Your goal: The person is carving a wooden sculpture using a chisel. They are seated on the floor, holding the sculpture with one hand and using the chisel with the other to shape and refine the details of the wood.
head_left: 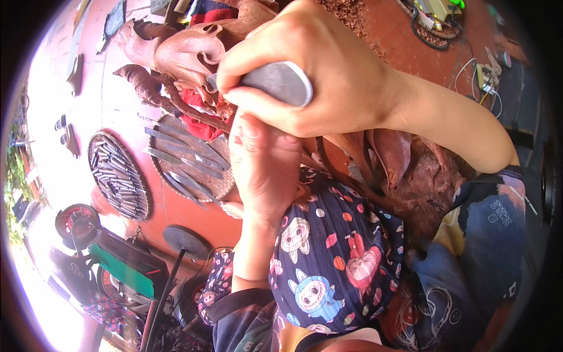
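My right hand [316, 70] reaches in from the right with its fingers wrapped around a grey-handled carving tool [272, 82]. The handle has a pale rounded butt end, and its narrow tip points left at a reddish-brown wood carving [187, 50] with curled, hollowed shapes. Just below it, my left hand [264, 161] presses up against the right one, thumb raised and fingers drawn in. The right hand partly hides those fingers, and what they hold does not show. A twisted branch-like part [146, 88] of the carving sticks out to the left, over a red cloth [199, 120].
A woven tray [158, 167] of flat steel blades lies left of my hands. Farther left is a basket [94, 152] of short metal tools. A parked scooter [129, 270] stands lower left. Wood shavings [346, 23] and cables [431, 32] are on the tiled floor; more carved wood [393, 152] lies at right.
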A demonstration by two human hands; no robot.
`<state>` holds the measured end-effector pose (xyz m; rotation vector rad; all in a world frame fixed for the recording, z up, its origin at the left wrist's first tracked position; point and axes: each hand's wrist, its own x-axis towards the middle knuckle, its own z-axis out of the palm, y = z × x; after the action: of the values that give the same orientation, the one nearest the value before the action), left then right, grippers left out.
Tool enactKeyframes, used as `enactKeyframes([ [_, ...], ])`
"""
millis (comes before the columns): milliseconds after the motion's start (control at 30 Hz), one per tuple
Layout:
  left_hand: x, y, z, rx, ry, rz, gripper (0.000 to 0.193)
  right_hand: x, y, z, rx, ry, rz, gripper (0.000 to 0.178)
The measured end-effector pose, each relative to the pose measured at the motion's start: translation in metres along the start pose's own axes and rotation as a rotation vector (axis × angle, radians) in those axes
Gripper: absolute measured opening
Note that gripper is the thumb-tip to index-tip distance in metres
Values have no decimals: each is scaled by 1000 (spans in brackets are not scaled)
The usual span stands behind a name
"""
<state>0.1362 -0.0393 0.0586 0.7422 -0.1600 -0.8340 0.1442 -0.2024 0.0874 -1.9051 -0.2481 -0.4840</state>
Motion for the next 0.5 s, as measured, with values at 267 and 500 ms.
enactKeyframes([
  [267,3,-1,5,41,124,-23,67,-6,12,2,-33,51,-21,16],
  [500,2,-3,5,23,206,-32,70,-5,-1,-4,64,81,43,19],
])
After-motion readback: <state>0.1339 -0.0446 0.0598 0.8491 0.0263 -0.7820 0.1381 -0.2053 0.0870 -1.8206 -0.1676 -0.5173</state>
